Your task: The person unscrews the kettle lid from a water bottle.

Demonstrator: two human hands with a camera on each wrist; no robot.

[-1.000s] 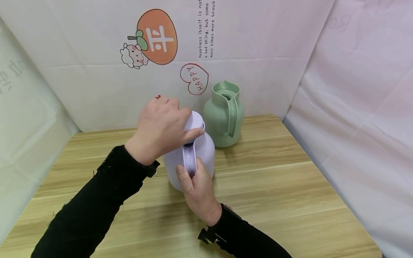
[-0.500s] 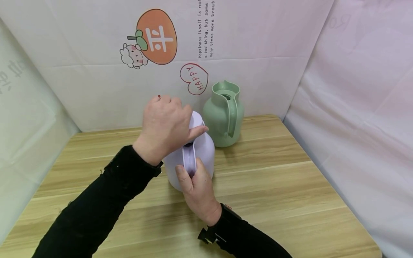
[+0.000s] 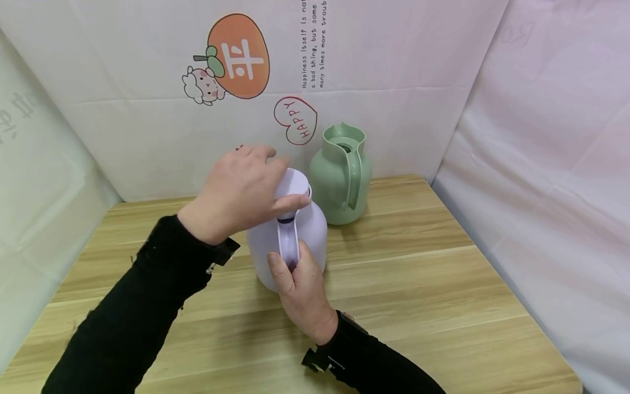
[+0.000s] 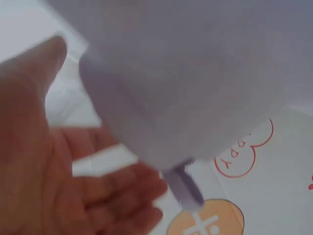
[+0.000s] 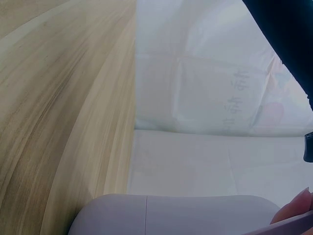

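Observation:
A lavender jug (image 3: 310, 235) stands upright on the wooden table (image 3: 418, 284). My right hand (image 3: 300, 290) grips its handle (image 3: 289, 243) from the near side, thumb up along the handle. My left hand (image 3: 241, 191) arches over the jug's white lid (image 3: 297, 186), with the thumb against the near edge and the fingers over the far side. In the left wrist view the blurred lid (image 4: 195, 73) sits between thumb and fingers of the left hand (image 4: 49, 171). The right wrist view shows the jug's body (image 5: 171, 215) low in the frame.
A pale green jug (image 3: 339, 175) stands behind and to the right of the lavender one, close to the back wall. White sheeting with stickers (image 3: 238, 54) closes the back and both sides. Bare tabletop lies to the right and front.
My left hand has swung over the lid, the wrist first moving right and then back left, the fingers lifting a little. The right hand and both jugs stay where they were.

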